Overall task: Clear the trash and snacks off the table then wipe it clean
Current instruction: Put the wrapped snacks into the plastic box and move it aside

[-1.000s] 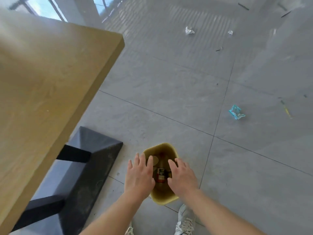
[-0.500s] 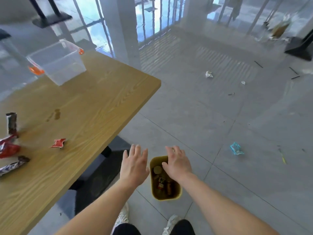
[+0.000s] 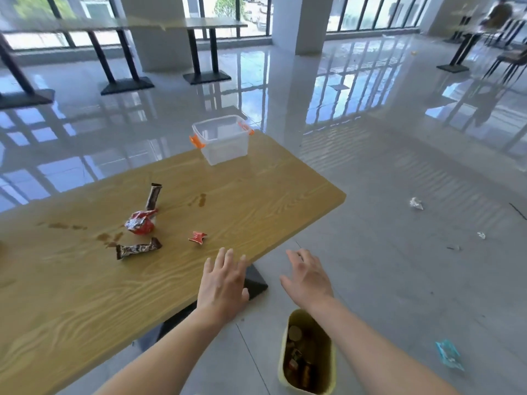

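A wooden table fills the left. On it lie a crumpled red snack bag, a brown wrapper behind it, another brown wrapper in front, and a small red scrap. Brown spill stains mark the top. My left hand hovers open over the table's near edge, right of the scrap. My right hand is open beyond the edge, above the yellow bin, which stands on the floor with trash inside.
A clear plastic box with orange clips stands at the table's far end. The table's black base shows under the edge. Litter lies on the grey floor: a blue wrapper and white crumpled paper. Other tables stand behind.
My view has lifted from the bin to the table. Both hands rose from the bin's mouth to table height, still open and empty.
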